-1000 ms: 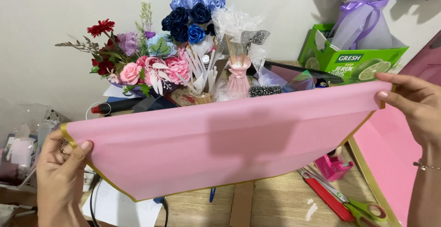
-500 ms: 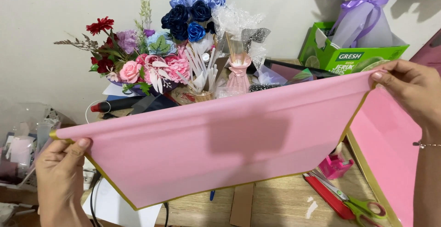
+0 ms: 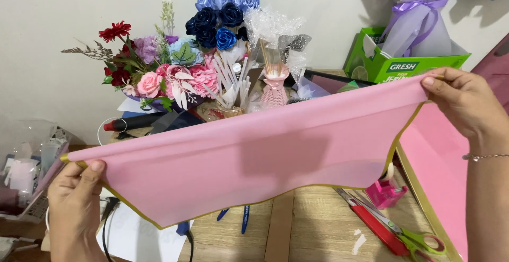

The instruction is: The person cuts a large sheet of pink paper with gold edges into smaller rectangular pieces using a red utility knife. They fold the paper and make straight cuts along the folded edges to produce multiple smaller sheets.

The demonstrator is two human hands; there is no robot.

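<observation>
Both the left hand [image 3: 74, 201] and the right hand [image 3: 466, 108] pinch the folded pink wrapping sheet [image 3: 265, 150] taut between their grips, apparently mid-fold; creasing it evenly likely comes next.

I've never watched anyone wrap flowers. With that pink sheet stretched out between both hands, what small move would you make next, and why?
Probably lower the pink sheet flat onto the wooden table. The left hand and right hand pinch its opposite ends, it hangs folded in the air with the gold-edged border sagging, and the scissors lie just beneath.
</observation>
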